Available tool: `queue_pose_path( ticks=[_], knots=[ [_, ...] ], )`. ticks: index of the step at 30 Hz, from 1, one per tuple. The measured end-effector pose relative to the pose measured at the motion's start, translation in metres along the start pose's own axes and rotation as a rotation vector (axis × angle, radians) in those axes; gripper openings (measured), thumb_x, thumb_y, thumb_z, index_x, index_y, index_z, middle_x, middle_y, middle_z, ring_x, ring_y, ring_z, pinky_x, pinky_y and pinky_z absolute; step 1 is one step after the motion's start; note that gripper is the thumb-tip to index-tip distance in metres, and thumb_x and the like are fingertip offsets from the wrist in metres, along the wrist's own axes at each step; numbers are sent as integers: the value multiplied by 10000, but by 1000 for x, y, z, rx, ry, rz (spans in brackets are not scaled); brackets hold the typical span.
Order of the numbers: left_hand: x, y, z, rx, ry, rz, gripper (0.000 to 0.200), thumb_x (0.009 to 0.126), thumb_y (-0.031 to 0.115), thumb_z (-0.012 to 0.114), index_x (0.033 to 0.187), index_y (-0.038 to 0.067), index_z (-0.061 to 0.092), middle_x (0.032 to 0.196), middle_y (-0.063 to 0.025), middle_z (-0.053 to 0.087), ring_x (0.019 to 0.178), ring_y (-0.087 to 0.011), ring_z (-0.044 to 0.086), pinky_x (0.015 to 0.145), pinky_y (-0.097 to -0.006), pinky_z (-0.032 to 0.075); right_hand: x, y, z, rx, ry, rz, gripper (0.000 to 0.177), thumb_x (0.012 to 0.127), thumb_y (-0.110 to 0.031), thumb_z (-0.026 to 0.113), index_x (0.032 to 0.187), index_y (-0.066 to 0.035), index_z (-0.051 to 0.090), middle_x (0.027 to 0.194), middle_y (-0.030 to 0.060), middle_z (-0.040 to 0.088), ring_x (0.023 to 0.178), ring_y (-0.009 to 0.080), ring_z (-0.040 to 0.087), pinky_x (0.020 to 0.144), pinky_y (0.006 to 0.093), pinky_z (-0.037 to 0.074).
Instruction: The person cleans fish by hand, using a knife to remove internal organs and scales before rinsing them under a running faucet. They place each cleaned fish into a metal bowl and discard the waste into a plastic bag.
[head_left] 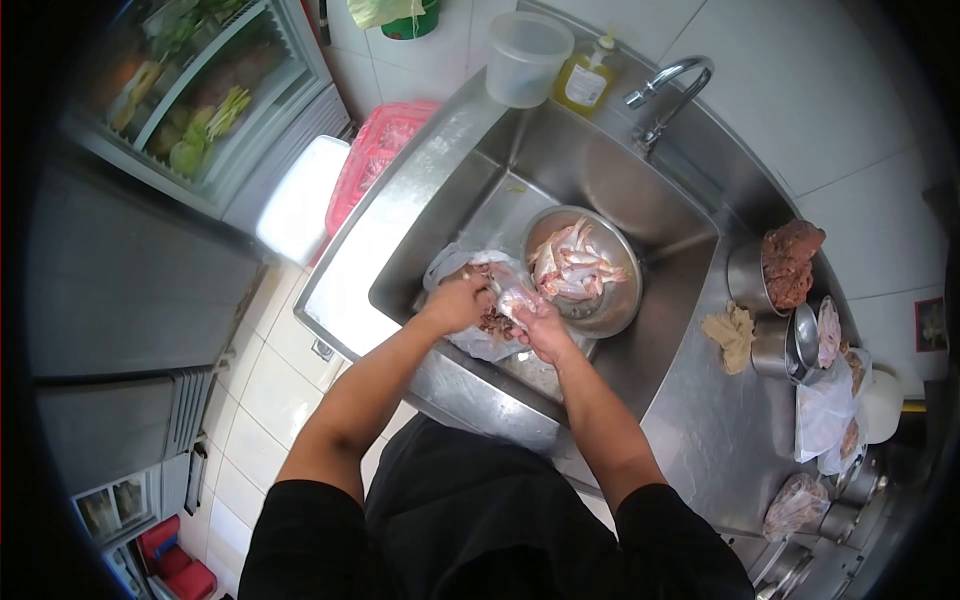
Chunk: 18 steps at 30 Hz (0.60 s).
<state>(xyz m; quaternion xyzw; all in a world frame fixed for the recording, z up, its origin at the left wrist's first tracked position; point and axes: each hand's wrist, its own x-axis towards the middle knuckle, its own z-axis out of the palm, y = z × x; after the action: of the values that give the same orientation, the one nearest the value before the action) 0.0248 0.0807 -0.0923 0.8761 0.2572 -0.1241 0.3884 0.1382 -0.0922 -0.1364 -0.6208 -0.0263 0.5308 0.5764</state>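
Observation:
Inside the steel sink (650, 190), my right hand (543, 332) grips a pale pink fish (515, 297) over a clear plastic bag (490, 347). My left hand (460, 302) is at the other side of the fish, above the bag, with its fingers curled; what they pinch is hidden. Dark reddish-brown scraps (494, 322) lie in the open bag under both hands. Just right of the bag, a round metal bowl (622, 318) holds several similar fish (575, 265).
A faucet (690, 90), a yellow soap bottle (585, 80) and a translucent tub (528, 60) stand along the sink's back. On the right counter are a pot heaped with brown meat (793, 265), a tan cloth (728, 337) and bagged food (797, 505). A pink crate (350, 170) stands left.

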Motion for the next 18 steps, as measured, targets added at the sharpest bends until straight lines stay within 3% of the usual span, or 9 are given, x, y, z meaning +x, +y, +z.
queue_pose_path(
  ticks=[1,4,7,8,12,15,18],
  knots=[
    [6,-2,-1,-35,71,-53,339,942,369,531,1214,178,596,1065,-191,676,996,-398,642,882,-489,494,2,-2,0,7,-3,4,369,944,-87,563,1300,-86,467,950,34,598,598,88,518,451,212,384],
    [-8,6,6,146,-97,101,371,936,369,566,1247,170,604,1094,-178,663,1034,-373,624,885,-452,490,6,0,-5,0,-29,12,378,916,-52,573,1283,-62,481,949,42,596,611,91,529,462,215,391],
    [-6,7,-4,126,-24,88,369,940,374,565,1264,199,591,1132,-166,652,1045,-365,616,885,-446,492,9,2,-10,-44,-84,-5,406,883,-10,575,1277,-44,484,941,46,593,620,94,539,466,217,394],
    [-4,9,-9,138,-47,-45,360,942,372,567,1278,244,583,1164,-143,643,1083,-353,602,894,-482,478,10,1,-11,-40,-95,-10,423,873,4,574,1283,-41,480,936,47,593,623,96,542,466,217,394],
    [-11,12,1,285,-113,118,375,945,383,566,1312,309,548,1184,-116,626,1140,-340,580,905,-554,435,7,2,-14,-97,-95,-35,486,862,32,569,1330,-44,458,923,48,591,633,97,549,472,218,398],
    [-9,15,-8,332,-117,38,368,946,385,566,1305,307,551,1209,-124,617,1148,-343,575,904,-556,435,6,5,-11,-86,-61,-90,486,838,30,549,1312,-21,458,791,55,587,591,111,542,471,233,401],
    [-12,13,3,262,-192,84,371,950,361,564,1307,259,553,1220,-147,624,1143,-355,581,928,-516,443,4,7,-11,-124,-42,-108,480,865,-17,576,1328,-22,447,837,65,603,604,114,552,478,235,411]
  ],
)
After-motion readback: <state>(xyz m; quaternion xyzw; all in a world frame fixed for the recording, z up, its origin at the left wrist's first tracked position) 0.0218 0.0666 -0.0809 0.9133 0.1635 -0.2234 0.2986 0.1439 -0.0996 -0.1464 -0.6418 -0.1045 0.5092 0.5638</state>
